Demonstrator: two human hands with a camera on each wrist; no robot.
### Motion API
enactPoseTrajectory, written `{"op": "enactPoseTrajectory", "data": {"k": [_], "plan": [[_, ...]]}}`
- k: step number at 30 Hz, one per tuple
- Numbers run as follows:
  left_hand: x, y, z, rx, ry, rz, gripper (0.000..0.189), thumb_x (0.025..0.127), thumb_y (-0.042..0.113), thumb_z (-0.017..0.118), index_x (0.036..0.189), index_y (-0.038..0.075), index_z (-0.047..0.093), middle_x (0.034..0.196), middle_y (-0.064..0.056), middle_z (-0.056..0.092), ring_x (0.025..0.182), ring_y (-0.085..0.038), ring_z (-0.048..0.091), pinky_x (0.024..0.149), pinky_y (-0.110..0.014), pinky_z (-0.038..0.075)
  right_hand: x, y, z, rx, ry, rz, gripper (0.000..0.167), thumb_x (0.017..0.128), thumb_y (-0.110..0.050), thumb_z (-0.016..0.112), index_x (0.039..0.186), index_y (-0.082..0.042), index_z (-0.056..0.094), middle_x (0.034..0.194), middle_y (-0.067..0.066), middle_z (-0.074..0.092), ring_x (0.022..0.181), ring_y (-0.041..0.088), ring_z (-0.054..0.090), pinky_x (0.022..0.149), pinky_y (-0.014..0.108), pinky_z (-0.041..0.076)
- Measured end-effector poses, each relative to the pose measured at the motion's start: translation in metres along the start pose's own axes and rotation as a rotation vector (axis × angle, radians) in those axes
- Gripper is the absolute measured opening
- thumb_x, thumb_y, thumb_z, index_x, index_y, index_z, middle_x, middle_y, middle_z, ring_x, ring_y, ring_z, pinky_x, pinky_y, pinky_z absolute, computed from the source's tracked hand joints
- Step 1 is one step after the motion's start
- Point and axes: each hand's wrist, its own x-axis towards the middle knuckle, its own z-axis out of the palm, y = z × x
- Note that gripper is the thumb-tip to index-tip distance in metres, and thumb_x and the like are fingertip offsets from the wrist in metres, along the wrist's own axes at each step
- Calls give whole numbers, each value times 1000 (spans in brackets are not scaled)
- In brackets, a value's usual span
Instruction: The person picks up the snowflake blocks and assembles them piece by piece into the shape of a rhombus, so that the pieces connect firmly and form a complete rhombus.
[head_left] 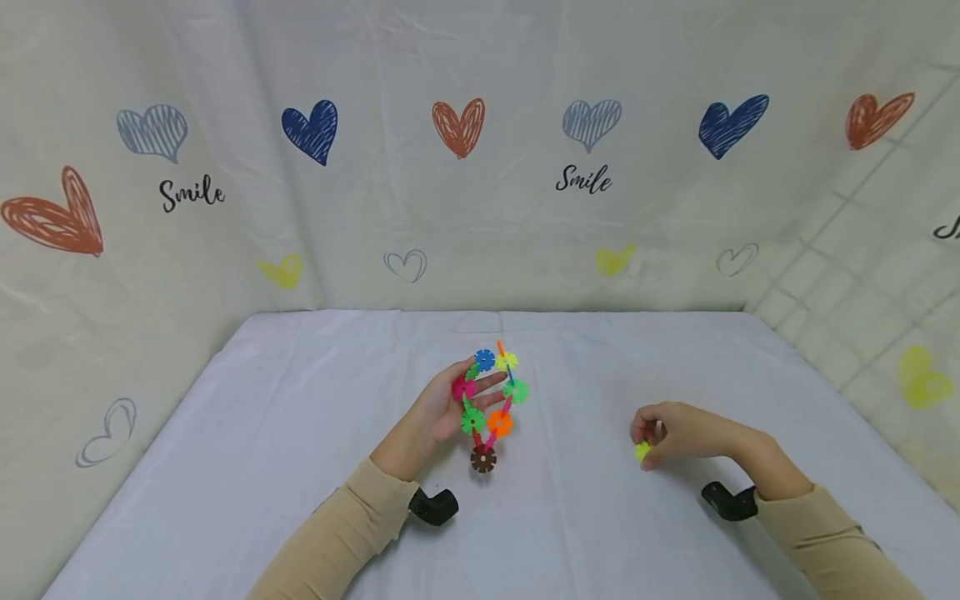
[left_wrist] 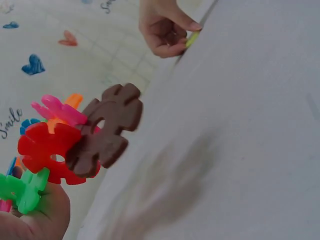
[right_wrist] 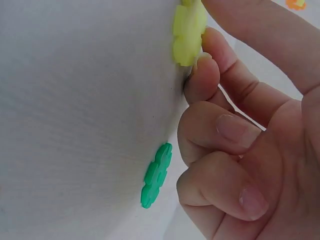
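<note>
A looped chain of colourful plastic snowflake discs [head_left: 499, 423] is held up by my left hand [head_left: 438, 408], whose fingers spread behind it. A brown disc [left_wrist: 120, 110] forms the lower end, joined to a red disc [left_wrist: 40, 145]. Beside a green disc [left_wrist: 30, 192], part of the left hand shows at the chain's side. Further right, my right hand [head_left: 678, 429] pinches a loose yellow snowflake disc [right_wrist: 187, 37] between thumb and fingers, close to the table. Below those fingers in the right wrist view, a green snowflake disc [right_wrist: 157, 175] lies on the cloth; the hand hides it from the head view.
A white cloth [head_left: 570, 525] covers the table. Behind it hangs a pale curtain [head_left: 510, 208] printed with hearts and "Smile". Black wrist-worn devices [head_left: 435, 507] sit under both forearms, near the tabletop.
</note>
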Motion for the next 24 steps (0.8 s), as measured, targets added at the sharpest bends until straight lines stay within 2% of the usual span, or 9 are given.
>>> {"op": "enactPoseTrajectory", "data": {"k": [2,4,6,12,21,24], "plan": [[0,0,0,-9,19,4,47,110,26,45,151,7,31,125,-22,68,104,-39,71,81,-31,59,0,0,0,-2,4,20,30,79,-15,87,90,-11,60,81,-3,53,72,11,50,63,25,39],[0,0,1,-17,27,-4,44,111,24,44,150,7,32,122,-19,69,95,-32,73,68,-22,58,0,0,0,11,5,39,31,79,-14,87,89,-10,57,81,-2,53,70,12,49,61,26,38],[-1,0,1,-21,27,-19,43,111,24,41,150,8,31,123,-18,68,91,-29,73,63,-19,55,0,-1,-1,26,7,53,32,80,-13,86,88,-10,56,82,-1,53,68,12,49,60,25,38],[-3,1,2,3,20,-27,46,112,24,39,154,9,27,134,-19,62,94,-26,71,60,-16,52,3,1,-9,69,14,74,26,85,-11,83,88,-8,57,77,0,59,62,13,52,57,25,44],[-2,-1,2,3,21,-25,51,112,24,39,157,8,22,133,-21,63,93,-26,72,60,-18,53,7,-1,-21,173,87,36,18,94,-11,74,94,-2,59,74,5,58,61,16,54,55,27,46],[-2,-1,2,6,20,-22,51,112,24,39,157,8,21,134,-22,62,93,-27,72,60,-18,53,10,-3,-24,188,120,46,18,95,-12,74,97,-1,60,77,6,60,64,18,57,58,28,50]]}}
